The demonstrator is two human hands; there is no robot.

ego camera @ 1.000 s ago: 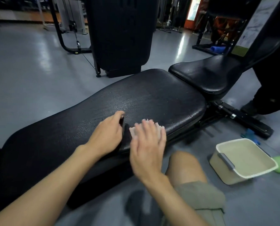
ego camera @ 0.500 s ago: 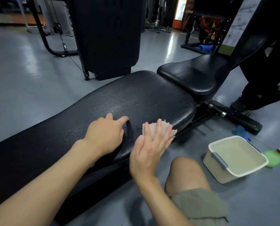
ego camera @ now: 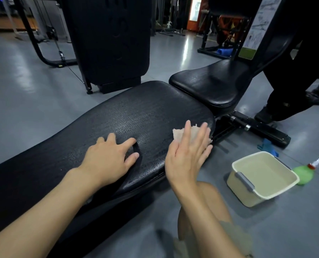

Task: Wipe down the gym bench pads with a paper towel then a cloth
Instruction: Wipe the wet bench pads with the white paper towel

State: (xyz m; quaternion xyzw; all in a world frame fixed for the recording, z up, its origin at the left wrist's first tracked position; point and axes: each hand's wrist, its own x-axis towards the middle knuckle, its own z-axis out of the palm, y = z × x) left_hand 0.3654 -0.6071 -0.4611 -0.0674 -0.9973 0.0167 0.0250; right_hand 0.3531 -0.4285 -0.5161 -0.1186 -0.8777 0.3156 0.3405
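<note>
The long black back pad (ego camera: 136,118) is stretching across the view from the lower left, its textured skin glistening. Its far end is sitting close to the smaller seat pad (ego camera: 210,84). On the grey floor to the right, a cream tub (ego camera: 247,198) with a grey handle is standing upright near the bench. Its inside is showing only pale walls and bottom, and whether it holds liquid cannot be told.

The left hand (ego camera: 108,161) is resting palm-down on the back pad, fingers loosely spread. The right hand (ego camera: 186,157) is pressing flat near the pad's right edge, fingers straight and fanned apart. A green spray bottle (ego camera: 303,174) is lying just beside the tub's far corner, and a blue cloth (ego camera: 266,146) is lying crumpled by the bench frame. The paper towel (ego camera: 179,135) is lying under the right fingers — peeking out beyond the fingertips.
</note>
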